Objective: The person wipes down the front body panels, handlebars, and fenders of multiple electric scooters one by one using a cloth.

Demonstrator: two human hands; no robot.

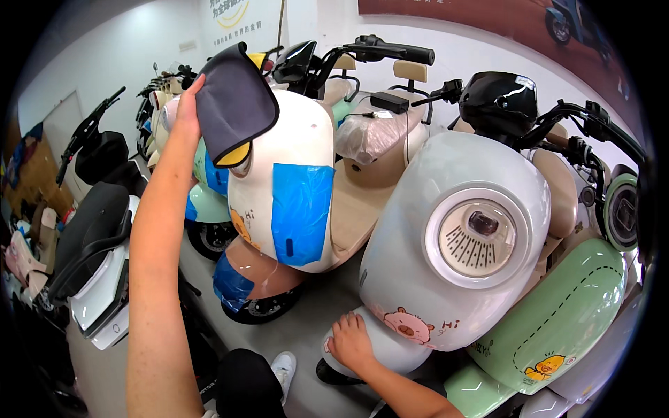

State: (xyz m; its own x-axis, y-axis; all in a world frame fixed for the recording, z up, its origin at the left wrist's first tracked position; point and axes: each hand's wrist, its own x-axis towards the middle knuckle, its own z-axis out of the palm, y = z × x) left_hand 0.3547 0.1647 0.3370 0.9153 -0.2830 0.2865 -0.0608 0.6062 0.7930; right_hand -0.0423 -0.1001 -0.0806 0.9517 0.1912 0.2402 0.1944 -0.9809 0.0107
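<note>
My left hand [189, 104] is raised with the arm stretched forward, gripping the edge of a dark grey cloth [237, 97] with black trim and a yellow underside. The cloth hangs in front of a cream scooter [300, 132] and hides part of its headlight. Blue film [301, 209] covers a patch of that scooter's front panel. Lower right of centre, my right hand [352, 343] lies flat on the front fender of a pale grey scooter [446, 167], fingers stretched out and holding nothing. A pink bear sticker [408, 325] is just above that fender.
A green scooter [564, 313] stands close on the right. To the left is a white scooter with a black seat [94, 240]. A black power adapter [389, 102] lies on a wrapped seat behind. My white shoe [283, 369] is on the grey floor between the scooters.
</note>
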